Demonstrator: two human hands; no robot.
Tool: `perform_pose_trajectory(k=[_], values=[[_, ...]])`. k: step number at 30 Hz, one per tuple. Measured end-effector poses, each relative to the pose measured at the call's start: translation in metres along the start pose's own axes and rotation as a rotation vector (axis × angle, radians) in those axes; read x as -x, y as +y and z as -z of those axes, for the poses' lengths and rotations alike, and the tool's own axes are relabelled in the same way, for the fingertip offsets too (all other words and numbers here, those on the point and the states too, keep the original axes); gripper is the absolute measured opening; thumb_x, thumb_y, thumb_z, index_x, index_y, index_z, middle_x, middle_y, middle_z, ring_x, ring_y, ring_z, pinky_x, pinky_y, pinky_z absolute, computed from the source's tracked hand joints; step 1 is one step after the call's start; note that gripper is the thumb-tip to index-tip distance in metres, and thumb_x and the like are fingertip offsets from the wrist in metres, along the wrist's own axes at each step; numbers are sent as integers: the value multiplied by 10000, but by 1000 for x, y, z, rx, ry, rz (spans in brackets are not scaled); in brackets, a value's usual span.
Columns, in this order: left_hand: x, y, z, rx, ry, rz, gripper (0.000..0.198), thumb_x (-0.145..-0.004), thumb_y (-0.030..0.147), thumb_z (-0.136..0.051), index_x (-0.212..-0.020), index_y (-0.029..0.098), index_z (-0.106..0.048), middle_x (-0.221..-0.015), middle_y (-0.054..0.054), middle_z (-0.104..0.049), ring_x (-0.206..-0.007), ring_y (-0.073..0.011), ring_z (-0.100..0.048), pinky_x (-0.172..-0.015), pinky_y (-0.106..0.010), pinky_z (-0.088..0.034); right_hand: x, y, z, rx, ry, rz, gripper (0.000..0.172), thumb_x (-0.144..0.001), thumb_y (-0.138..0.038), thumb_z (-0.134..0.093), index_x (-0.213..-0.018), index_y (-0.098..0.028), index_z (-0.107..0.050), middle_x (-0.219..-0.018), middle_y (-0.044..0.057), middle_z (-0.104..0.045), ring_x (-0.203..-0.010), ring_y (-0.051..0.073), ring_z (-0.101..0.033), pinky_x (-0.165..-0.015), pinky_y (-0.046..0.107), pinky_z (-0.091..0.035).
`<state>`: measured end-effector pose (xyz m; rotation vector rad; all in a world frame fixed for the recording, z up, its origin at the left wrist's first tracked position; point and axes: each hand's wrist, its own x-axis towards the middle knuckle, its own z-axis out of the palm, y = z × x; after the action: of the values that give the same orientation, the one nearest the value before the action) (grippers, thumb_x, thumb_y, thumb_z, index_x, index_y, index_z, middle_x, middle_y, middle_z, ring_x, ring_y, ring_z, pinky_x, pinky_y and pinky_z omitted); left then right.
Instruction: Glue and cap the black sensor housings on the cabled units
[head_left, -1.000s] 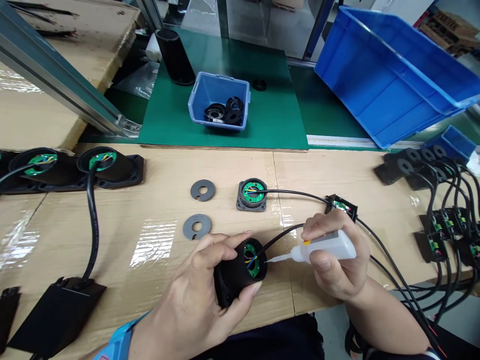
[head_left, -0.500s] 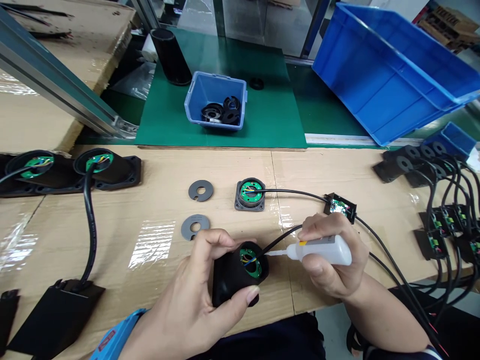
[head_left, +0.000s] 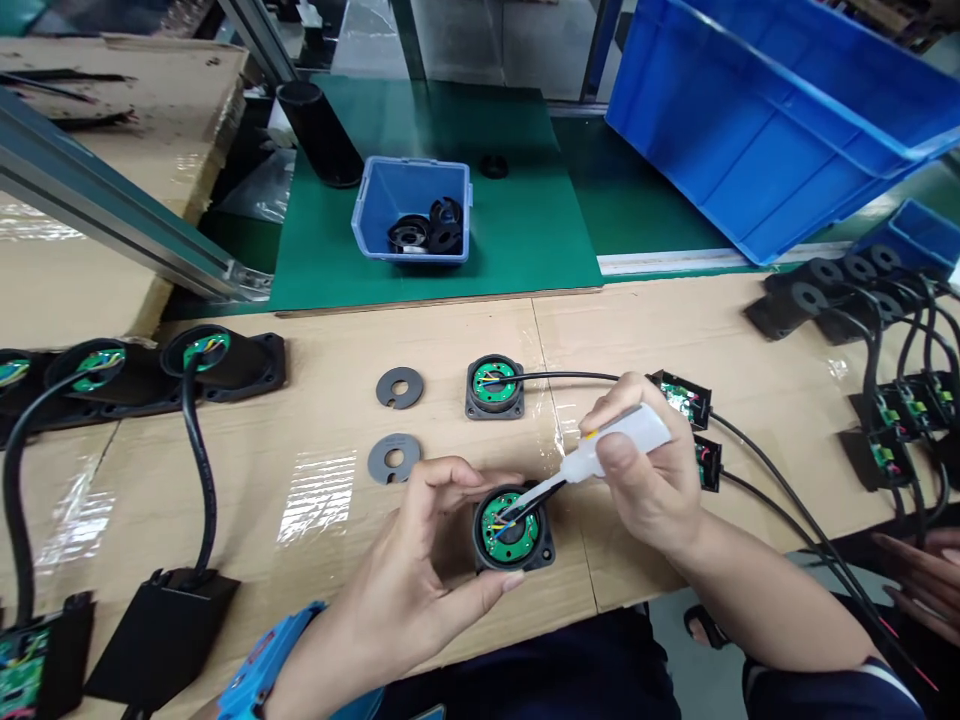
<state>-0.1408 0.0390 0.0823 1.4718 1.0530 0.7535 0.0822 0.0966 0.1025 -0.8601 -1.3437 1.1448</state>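
My left hand point(head_left: 420, 575) is closed around a round black housing point(head_left: 544, 553), whose open top faces up and shows a green circuit board point(head_left: 516, 543) with thin coloured wires. In my right hand point(head_left: 660, 480) is a white squeeze bottle point(head_left: 637, 432), tilted so that its thin nozzle point(head_left: 534, 494) reaches into the housing, over the board. Whether the tip touches anything I cannot tell. A black cable runs from the housing beneath the bottle. Just behind stands a similar housing point(head_left: 515, 408) with a cable. Two grey slotted discs point(head_left: 400, 388) lie to the left, near my left fingers.
Cabled black housings point(head_left: 240, 365) line the left side. More black parts point(head_left: 810, 297) and circuit boxes point(head_left: 892, 450) sit at the right. A small blue bin point(head_left: 367, 210) with black rings stands on a green mat point(head_left: 525, 230). Another person's hand point(head_left: 926, 580) shows at the right edge.
The bottle has tilted nozzle-down, its tip moving from beside the housing's rim to inside it. The housing has turned from leaning to facing up. Another person's hand has come in at right.
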Motion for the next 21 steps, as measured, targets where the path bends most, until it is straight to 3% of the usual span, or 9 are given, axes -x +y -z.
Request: perform_pose_trajectory(k=[8,16,21], values=[[-3,9,-4,46,-17,-83,516,-899,160,-709,-1237,349,-368,-1309,-36,-631,-1225,-201,-647,-1017,-319,-591,-4,-9,-5,4,-157,-10,214,-927,-344,-748,-853,-201,-608,-686,-54,-579,-562,77,-506,-505,197,-419],[-2,7,-2,22,-22,-88,546,-878,77,-677,-1250,333,-371,-1288,-79,-619,-1215,-232,-654,-982,-364,-627,-3,-9,-5,28,-196,-38,236,-914,-356,-759,-839,-202,-597,-664,-59,-570,-515,75,-498,-450,192,-396],[-2,6,-1,2,-17,-77,536,-881,95,-687,-1238,338,-369,-1270,-57,-618,-1179,-201,-661,-963,-315,-627,-3,-8,-6,22,-180,-12,239,-933,-369,-740,-840,-201,-597,-689,-53,-575,-546,76,-514,-483,197,-409]])
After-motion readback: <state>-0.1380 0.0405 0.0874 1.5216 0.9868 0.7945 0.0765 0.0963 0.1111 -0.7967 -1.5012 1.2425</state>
